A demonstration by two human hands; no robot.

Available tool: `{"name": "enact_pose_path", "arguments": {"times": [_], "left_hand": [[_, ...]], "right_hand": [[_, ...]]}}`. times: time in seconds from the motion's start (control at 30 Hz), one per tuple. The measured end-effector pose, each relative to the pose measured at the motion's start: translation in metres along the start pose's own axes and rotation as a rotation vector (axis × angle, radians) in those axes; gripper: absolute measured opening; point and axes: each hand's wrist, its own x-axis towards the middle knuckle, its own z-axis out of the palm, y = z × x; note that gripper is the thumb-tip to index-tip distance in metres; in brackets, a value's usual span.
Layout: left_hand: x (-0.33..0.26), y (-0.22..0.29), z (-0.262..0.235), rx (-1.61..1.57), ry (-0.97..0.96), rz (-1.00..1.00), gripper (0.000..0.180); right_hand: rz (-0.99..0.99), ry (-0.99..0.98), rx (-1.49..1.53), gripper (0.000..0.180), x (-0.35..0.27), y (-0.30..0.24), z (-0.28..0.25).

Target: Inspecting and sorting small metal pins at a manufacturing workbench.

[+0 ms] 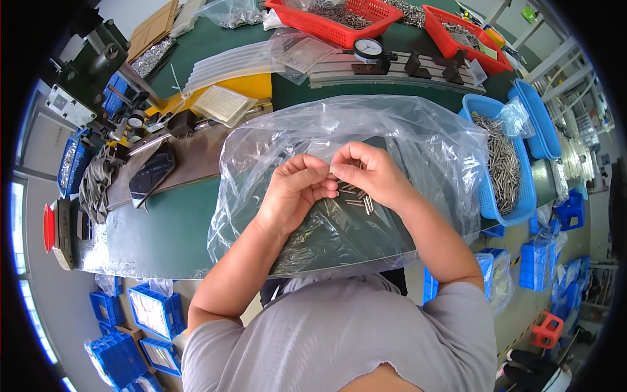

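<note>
Over a large clear plastic bag (pixel 431 157) spread on the green table, my two hands meet at the fingertips. My left hand (pixel 294 191) is pinched closed, thumb against the fingers. My right hand (pixel 372 175) is pinched closed as well, touching the left at the tips. Whatever sits between the fingers is too small and too covered to make out. Just below and behind my right hand, several short metal pins (pixel 356 202) lie loose on the plastic, partly hidden by the hand.
At right stands a blue basket (pixel 528 196) heaped with metal pins. Red baskets (pixel 313 27) of parts line the back, near a dial gauge (pixel 368 49) on a rail. Leftward are a black phone (pixel 152 175), a grey glove (pixel 98 186) and a stand-mounted device (pixel 81 98).
</note>
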Motion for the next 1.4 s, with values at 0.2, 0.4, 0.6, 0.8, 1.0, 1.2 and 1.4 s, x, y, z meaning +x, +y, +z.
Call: {"name": "enact_pose_path", "arguments": {"times": [0.2,0.4,0.6,0.8,1.0,1.2,1.4], "left_hand": [[-0.002,0.003,-0.006,-0.005,0.039,0.035,0.005],[0.0,0.01,-0.008,-0.016,0.06,0.038,0.006],[0.005,0.005,-0.008,0.006,0.09,0.046,0.007],[0.002,0.001,-0.019,0.036,0.061,0.036,0.007],[0.001,0.001,-0.017,0.053,-0.049,-0.02,0.006],[0.0,0.008,-0.015,0.096,-0.083,-0.06,0.004],[0.004,0.005,-0.015,0.082,-0.089,-0.074,0.004]], "right_hand": [[0.124,0.075,0.366,0.014,0.002,0.008,-0.019],[0.234,-0.048,0.525,0.012,0.008,-0.002,-0.023],[-0.066,0.032,-0.662,0.013,0.001,0.011,-0.025],[-0.148,0.055,-0.933,0.007,0.0,0.022,-0.012],[-0.233,0.048,-1.141,0.012,0.002,0.034,-0.009],[-0.454,0.201,-1.208,0.014,0.006,0.042,-0.002],[-0.428,0.157,-1.173,0.015,0.009,0.046,-0.004]]}}
